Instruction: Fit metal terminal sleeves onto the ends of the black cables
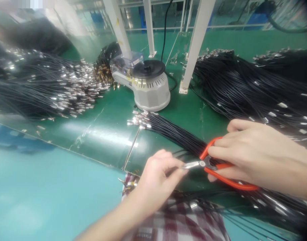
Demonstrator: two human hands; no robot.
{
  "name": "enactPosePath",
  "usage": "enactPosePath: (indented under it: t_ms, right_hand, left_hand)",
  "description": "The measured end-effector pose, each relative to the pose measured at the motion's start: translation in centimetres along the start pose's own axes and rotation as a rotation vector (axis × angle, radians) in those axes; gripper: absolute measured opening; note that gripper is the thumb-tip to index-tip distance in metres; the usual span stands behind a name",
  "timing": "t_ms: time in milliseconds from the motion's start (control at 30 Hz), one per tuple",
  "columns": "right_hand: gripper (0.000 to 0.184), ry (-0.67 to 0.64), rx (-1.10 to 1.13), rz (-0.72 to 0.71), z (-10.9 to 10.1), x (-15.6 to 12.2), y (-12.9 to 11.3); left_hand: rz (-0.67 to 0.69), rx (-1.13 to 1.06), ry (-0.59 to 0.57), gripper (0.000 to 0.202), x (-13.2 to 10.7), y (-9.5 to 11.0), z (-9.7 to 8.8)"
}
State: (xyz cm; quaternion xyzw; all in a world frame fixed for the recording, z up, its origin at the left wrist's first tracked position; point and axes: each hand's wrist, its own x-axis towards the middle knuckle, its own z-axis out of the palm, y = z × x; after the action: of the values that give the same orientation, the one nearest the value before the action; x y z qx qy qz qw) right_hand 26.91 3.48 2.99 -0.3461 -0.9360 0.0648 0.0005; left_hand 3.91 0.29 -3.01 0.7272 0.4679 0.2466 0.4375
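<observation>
My right hand point(246, 150) grips a pair of scissors point(231, 177) with red-coated handles, fingers and thumb in the loops. Their short metal blades point left and look closed. At the blade tips, my left hand point(160, 177) is closed in a pinch; whatever lies between its fingertips is hidden. Beneath and behind the scissors runs a bundle of thin black cables point(178, 134), its shiny metal connectors point(140, 119) pointing left on the green table. More dark cables point(208, 194) pass below both hands. Yellowish cable ends point(128, 184) stick out left of my left wrist.
A white round tape dispenser point(152, 90) with a black turntable stands mid-table. Large heaps of black cables with metal ends lie left point(75, 87) and right point(243, 80). White posts point(193, 50) rise from the green table point(105, 134). Checked cloth point(180, 221) covers my lap.
</observation>
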Motion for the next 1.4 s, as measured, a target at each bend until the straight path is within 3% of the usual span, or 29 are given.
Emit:
enactPosePath:
  t_ms: [233,433,700,833,1033,1400]
  right_hand:
    - [0.034,-0.087,0.000,-0.061,-0.5,0.1,0.2]
    - [0.037,-0.134,0.149,0.086,0.1,-0.2,-0.1]
    - [0.043,-0.245,0.283,0.148,0.9,-0.5,0.3]
    - [0.045,-0.225,0.274,0.162,0.9,-0.5,0.0]
    - [0.044,-0.085,0.201,0.117,0.5,-0.5,-1.0]
    - [0.043,-0.247,0.233,0.210,0.2,-0.3,-1.3]
  left_hand:
    - [-0.007,-0.049,-0.010,0.017,-0.2,0.1,0.0]
    - [0.058,-0.025,-0.028,0.016,-0.6,0.0,0.1]
    - [0.115,0.007,-0.043,0.017,-0.7,0.2,0.1]
    - [0.092,-0.014,-0.052,0.017,-0.8,0.2,0.0]
    - [0.039,-0.017,-0.050,0.018,-0.8,0.3,0.0]
    - [0.069,-0.028,-0.082,0.016,-1.0,0.4,0.1]
